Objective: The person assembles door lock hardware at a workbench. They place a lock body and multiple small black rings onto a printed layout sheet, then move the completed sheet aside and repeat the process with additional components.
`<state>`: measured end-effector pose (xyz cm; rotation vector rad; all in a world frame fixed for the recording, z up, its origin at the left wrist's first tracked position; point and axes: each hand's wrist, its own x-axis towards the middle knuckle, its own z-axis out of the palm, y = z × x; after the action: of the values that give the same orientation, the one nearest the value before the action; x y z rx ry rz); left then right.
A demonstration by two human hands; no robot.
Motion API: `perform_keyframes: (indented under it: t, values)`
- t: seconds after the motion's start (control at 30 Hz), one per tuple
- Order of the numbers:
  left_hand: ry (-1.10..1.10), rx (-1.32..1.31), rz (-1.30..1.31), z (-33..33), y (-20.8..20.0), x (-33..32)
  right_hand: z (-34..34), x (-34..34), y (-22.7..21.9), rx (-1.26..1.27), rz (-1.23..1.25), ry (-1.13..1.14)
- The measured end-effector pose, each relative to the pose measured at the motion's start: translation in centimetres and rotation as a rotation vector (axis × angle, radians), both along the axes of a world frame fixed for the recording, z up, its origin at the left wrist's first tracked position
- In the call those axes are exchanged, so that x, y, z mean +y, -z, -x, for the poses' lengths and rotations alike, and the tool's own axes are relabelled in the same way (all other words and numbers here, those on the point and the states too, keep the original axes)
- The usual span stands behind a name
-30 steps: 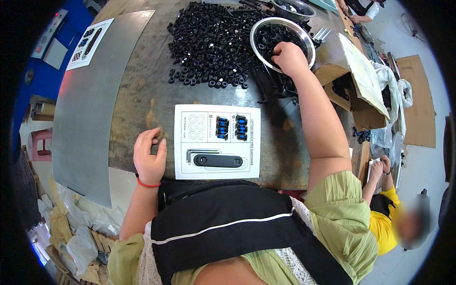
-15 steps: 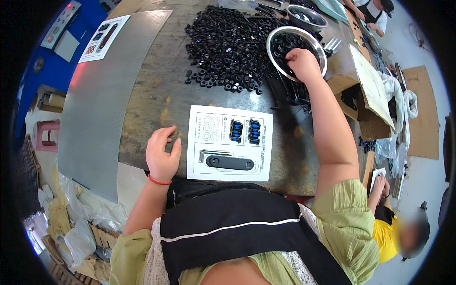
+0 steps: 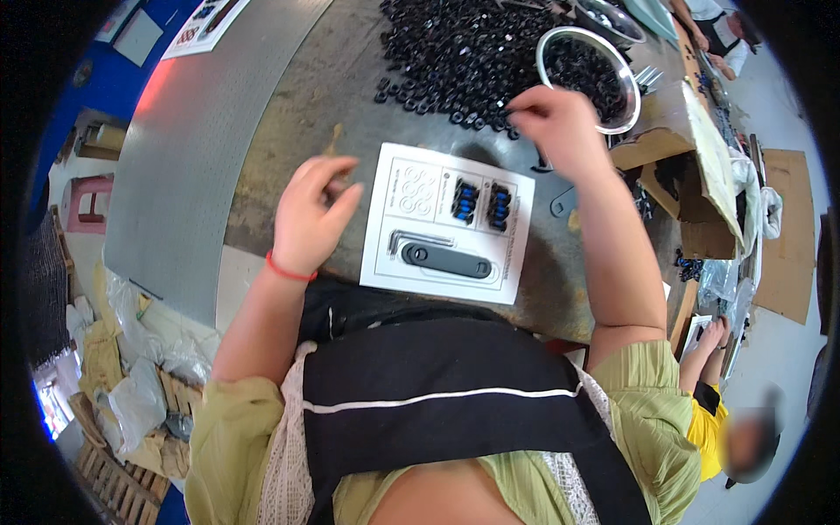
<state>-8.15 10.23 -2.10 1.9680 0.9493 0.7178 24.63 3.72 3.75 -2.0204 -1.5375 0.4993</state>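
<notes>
My right hand (image 3: 564, 131) is raised over the table, just left of and in front of a metal bowl (image 3: 630, 114) full of small black parts. Its fingertips are pinched together; whatever they hold is too small to make out. My left hand (image 3: 311, 210) hovers beside a white printed card (image 3: 446, 280), its thumb apart from its curved fingers and nothing visible in it. The card shows rings, black-and-blue bolts, bent hex keys and a flat black tool. Behind it spreads a large pile of black nuts (image 3: 464, 61).
A second metal bowl (image 3: 612, 19) stands farther back. An open cardboard box (image 3: 696, 175) sits at the table's right edge. A grey sheet (image 3: 192, 166) covers the left side, with another printed card (image 3: 197, 31) on it. Two other people work on the right.
My right hand has come out of the bowl and moved left toward the card, pinched. My left hand has lifted slightly, its fingers more curved. The whole view has shifted a little.
</notes>
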Motion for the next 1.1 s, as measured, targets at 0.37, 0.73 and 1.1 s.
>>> perform_keyframes:
  t: [0.37, 0.73, 1.1]
  values:
    - [0.242, 0.350, -0.073, -6.1, 1.8, 2.6, 8.1, 1.1, 4.6, -0.085, 0.076, -0.127]
    - [0.435, 0.206, -0.360, -5.2, 2.8, 2.4, 11.0, -2.2, 4.1, -0.305, 0.317, -0.126]
    - [0.302, 0.176, -0.348, -5.7, 3.8, 2.1, 10.4, -1.6, 4.5, -0.247, 0.349, -0.120]
